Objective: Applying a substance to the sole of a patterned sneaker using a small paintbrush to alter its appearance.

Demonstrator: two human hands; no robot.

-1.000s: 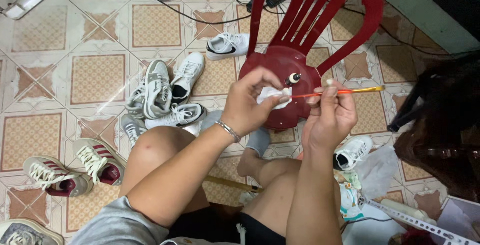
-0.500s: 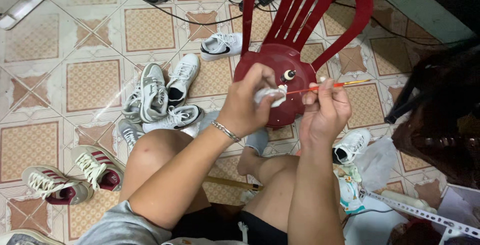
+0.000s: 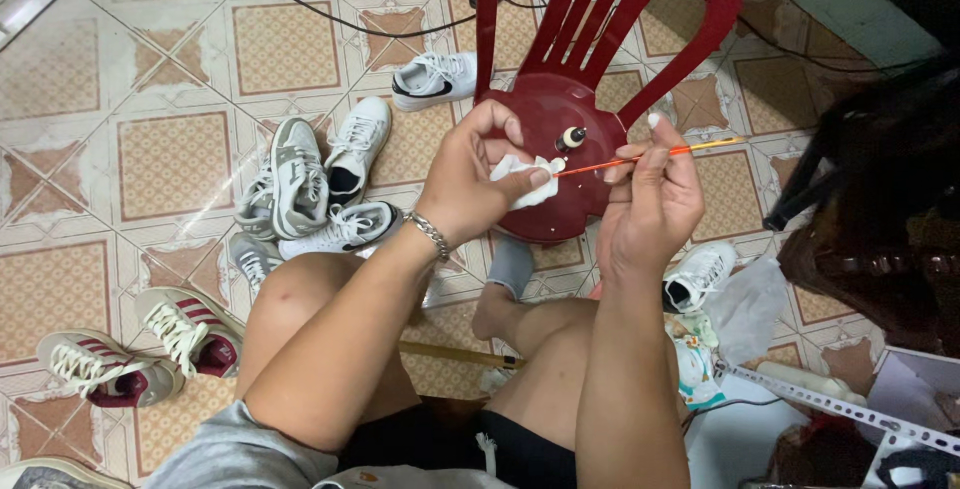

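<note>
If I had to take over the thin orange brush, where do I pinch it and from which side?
Pinch the orange brush on its bare handle past the right hand, coming from the right. The shaft lies nearly level, and its tip is buried in the white tissue held by the left hand.

Floor: tiled floor (image 3: 160, 164) with tan squares in pale, worn frames
Chair: red plastic chair (image 3: 600, 39) standing on the tiles
Shoes: white, grey and dark red sneakers (image 3: 300, 184) lying about
Wires: black cables (image 3: 330, 14) along the top
</note>
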